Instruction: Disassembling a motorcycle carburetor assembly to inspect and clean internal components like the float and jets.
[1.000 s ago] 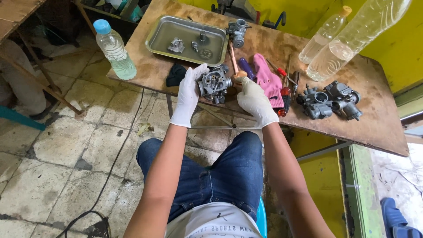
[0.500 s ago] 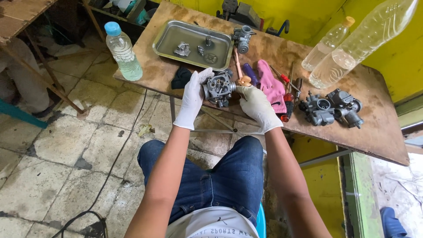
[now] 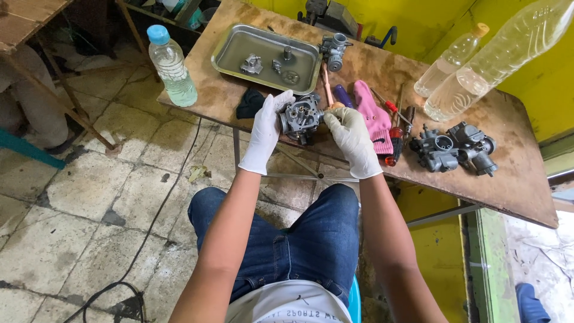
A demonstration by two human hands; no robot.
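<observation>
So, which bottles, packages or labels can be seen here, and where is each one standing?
Clear plastic bottle, blue cap, upright at the table's left corner, no label showing.
Small clear bottle, orange cap, lying tilted at the table's far right.
Large clear bottle beside it, also tilted.
No screens or signs.

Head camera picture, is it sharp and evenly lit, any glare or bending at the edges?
Head view: even daylight, soft shadows; the carburetor between the left hand and right hand is sharp; mild sheen on the metal tray and the large bottle; wide-angle bending at the table's edges.
</observation>
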